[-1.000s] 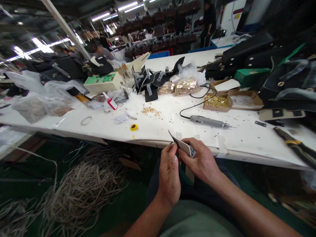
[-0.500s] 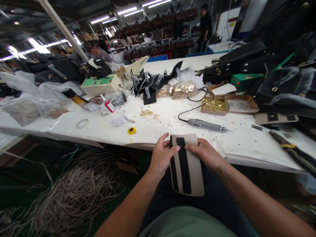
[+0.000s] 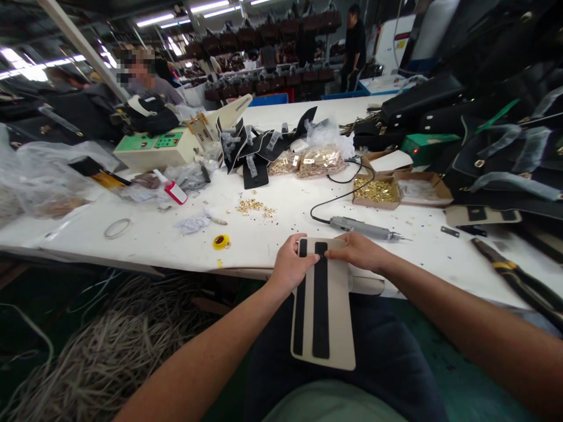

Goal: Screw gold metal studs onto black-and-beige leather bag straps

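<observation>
A beige panel [image 3: 338, 316] with two black strips hangs over my lap at the table's front edge, held between both hands. My left hand [image 3: 292, 264] grips its upper left edge, thumb on the front, fingers behind. From the right, my right hand [image 3: 358, 251] pinches the upper part, its thumb near the top of the middle black strip [image 3: 321, 305]. Both thumbs nearly meet at a small dark spot on that strip. Beyond the hands lies a grey electric screwdriver [image 3: 363, 227] with its bit pointing right. Small gold fittings [image 3: 255, 207] are scattered farther back.
A yellow tape roll [image 3: 221, 241], a red-and-white bottle [image 3: 171, 189] and a wire ring [image 3: 118, 228] lie left. Right are boxes of gold parts [image 3: 375, 190] and pliers [image 3: 514, 269]. Black pieces [image 3: 255, 170] lie at the back. A strip pile [image 3: 114, 351] covers the floor.
The view has shifted, so the table's things sit farther left. Both hands still hold the panel, which now hangs more fully in view; the right forearm has swung higher.
</observation>
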Tool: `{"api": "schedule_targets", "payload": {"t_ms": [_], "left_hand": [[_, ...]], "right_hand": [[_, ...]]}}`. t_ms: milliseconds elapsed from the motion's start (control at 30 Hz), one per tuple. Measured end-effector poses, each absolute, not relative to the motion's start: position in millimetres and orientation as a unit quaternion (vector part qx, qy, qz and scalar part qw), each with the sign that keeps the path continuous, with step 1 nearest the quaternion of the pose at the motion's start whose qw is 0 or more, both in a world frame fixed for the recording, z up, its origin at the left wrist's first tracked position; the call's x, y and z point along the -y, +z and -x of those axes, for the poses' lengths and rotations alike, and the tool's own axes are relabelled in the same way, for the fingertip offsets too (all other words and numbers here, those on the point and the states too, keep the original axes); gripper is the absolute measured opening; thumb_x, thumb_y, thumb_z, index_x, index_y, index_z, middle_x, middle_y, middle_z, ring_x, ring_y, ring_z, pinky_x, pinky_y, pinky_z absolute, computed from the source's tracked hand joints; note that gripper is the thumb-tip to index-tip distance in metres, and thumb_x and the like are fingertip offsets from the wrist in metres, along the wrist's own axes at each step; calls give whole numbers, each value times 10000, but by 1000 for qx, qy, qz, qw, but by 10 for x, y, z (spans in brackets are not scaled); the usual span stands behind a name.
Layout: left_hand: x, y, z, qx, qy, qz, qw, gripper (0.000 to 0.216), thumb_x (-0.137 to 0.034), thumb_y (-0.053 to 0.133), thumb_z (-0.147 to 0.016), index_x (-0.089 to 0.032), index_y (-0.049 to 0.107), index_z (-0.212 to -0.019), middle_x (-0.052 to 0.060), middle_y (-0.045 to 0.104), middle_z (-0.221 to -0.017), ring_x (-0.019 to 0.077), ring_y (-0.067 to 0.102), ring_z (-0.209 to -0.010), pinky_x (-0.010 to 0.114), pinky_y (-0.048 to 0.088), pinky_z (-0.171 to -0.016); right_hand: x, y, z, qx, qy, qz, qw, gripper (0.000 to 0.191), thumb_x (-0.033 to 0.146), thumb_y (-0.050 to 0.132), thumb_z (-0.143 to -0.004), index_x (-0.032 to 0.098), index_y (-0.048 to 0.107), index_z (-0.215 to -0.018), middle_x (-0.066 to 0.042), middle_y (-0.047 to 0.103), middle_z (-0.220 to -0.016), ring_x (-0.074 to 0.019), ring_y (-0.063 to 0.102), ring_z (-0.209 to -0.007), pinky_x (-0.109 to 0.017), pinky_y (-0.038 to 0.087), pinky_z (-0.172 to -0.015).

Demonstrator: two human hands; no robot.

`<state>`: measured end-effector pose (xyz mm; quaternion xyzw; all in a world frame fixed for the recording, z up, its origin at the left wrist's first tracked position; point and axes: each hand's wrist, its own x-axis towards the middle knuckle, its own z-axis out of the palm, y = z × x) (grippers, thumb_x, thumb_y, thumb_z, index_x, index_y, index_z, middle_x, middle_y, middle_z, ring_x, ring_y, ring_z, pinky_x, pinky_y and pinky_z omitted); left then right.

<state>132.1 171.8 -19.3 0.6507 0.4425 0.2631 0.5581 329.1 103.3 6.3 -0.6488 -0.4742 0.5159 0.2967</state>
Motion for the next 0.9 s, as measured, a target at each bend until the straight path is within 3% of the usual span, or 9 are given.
{"api": "schedule_targets", "payload": {"t_ms": [233, 433, 667, 900], "left_hand": [[-1889, -266, -1415, -459, 208, -766, 400, 668, -262, 802, -728, -196, 569, -1350, 109, 690, -1177, 277, 645, -1094, 442, 515, -989], [-1883, -307, -1373, -392, 250, -836, 291, 541, -259, 829, -731, -195, 627, -1229, 106, 610, -1308, 283, 522, -1263, 464, 410, -1129], [-1841, -369, -1336, -330, 222, -872, 285, 331, -269, 857, -724, -239, 729, -1027, 61, 692, -1184, 276, 564, -1172, 445, 435, -1033], [-1824, -411, -1353, -347, 212, -868, 284, 313, -284, 863, -721, -264, 756, -1014, 44, 711, -1178, 280, 554, -1175, 444, 402, -996]], "right_hand": [[-1232, -123, -3338, 432, 530, 671, 285, 192, 358, 678, -729, 168, 687, -757, -33, 720, -737, -190, 631, -666, -253, 440, -545], [-1315, -109, -3340, 427, 522, 695, 251, 161, 329, 664, -708, 171, 644, -686, 1, 657, -651, -149, 559, -592, -245, 371, -492], [-1364, -51, -3282, 487, 465, 714, 192, 165, 315, 629, -723, 196, 590, -617, 26, 598, -590, -141, 512, -573, -250, 316, -477], [-1401, -41, -3245, 483, 443, 740, 151, 180, 307, 681, -712, 199, 602, -592, -6, 606, -536, -166, 552, -498, -258, 365, -446]]}}
